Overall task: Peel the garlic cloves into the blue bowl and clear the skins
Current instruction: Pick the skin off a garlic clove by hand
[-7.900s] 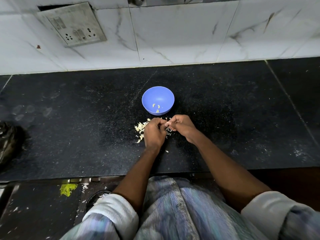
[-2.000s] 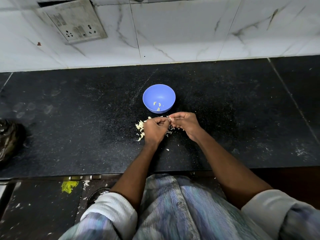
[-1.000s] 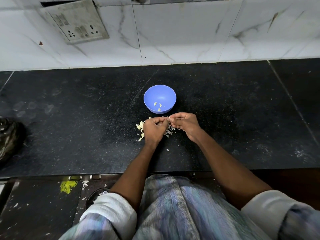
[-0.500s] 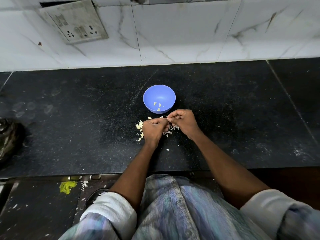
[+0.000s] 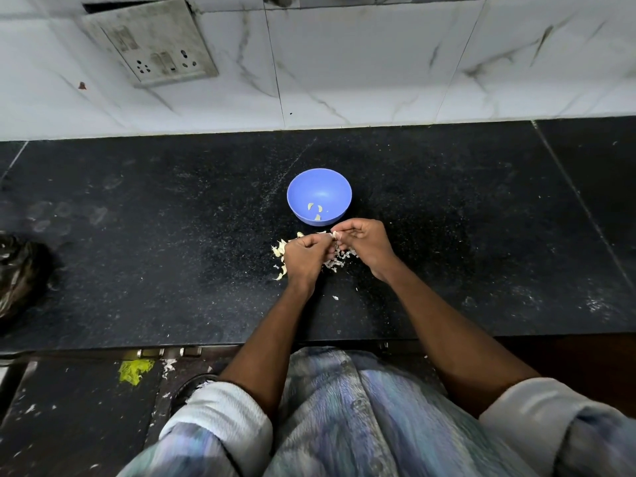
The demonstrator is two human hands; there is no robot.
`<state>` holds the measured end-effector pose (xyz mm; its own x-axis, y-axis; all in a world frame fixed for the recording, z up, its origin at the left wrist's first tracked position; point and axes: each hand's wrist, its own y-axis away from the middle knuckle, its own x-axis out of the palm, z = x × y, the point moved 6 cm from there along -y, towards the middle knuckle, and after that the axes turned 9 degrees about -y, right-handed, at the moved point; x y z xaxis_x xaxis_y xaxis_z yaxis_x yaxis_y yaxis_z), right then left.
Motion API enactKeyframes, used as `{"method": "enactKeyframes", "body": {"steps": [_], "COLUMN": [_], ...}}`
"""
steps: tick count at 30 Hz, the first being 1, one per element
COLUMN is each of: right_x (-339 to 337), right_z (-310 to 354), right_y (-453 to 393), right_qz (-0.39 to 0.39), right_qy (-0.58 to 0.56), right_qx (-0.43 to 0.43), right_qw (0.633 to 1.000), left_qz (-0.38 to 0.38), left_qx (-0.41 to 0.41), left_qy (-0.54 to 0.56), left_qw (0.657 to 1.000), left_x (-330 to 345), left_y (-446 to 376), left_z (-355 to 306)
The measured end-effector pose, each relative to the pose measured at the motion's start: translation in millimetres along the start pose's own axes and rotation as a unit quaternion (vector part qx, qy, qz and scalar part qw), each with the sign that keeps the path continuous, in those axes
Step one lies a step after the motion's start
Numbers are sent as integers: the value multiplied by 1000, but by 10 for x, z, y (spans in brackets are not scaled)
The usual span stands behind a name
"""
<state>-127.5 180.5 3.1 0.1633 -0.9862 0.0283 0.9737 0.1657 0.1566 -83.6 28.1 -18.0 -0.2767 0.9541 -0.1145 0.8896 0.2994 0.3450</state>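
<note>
Blue bowl [image 5: 319, 196] unlabelled; both hands' fingers [image 5: 339, 234] pinch one garlic clove [image 5: 333, 234].

On counter [image 5: 172, 235]: bowl [image 5: 335, 187] in middle, cloves [image 5: 316, 212] inside. Just before bowl, left hand [image 5: 304, 258] beside right hand [image 5: 366, 244], over skins [image 5: 279, 251]. Behind, wall socket [image 5: 155, 39].

1. Left hand [image 5: 304, 258]: fingers curled, knuckles up, thumb tip meeting the right hand at 1 o'clock.
2. Right hand [image 5: 365, 243]: fingers curled, fingertips [image 5: 339, 234] pinching toward 9 o'clock.
3. Both forearms bare, sleeves rolled.
</note>
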Motion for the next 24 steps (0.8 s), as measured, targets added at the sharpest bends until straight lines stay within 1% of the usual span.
{"method": "enactKeyframes", "body": {"steps": [3,6,9,12,16,18,21,24], "right_x": [-13,-26,-68,-92,-94,-104,-110,-90], "right_z": [-14,-30,-50,-66,-49,-51,-62,-45], "right_y": [-19,-29,-24,-18,-26,-37,-47,-36], "right_qz": [-12,-25,-41,-46,-45,-47,-45,-31], "right_qy": [3,-5,-12,-14,9,24,37,43], "right_qx": [11,18,15,18,14,12,11,5], "right_qw": [1000,999,999,999,999,999,998,999], "left_qz": [8,-13,-28,-62,-97,-78,-35,-22], "left_qx": [3,7,40,70,68,66,79,79], "left_qy": [-3,-29,-100,-186,-261,-250,-197,-168], "left_qw": [1000,999,994,978,958,963,977,982], "left_x": [-6,-52,-86,-120,-143,-110,-48,-16], "left_y": [-6,-27,-73,-68,-10,-57,-78,-67], "left_z": [10,22,31,-21,-124,-97,-89,-84]}}
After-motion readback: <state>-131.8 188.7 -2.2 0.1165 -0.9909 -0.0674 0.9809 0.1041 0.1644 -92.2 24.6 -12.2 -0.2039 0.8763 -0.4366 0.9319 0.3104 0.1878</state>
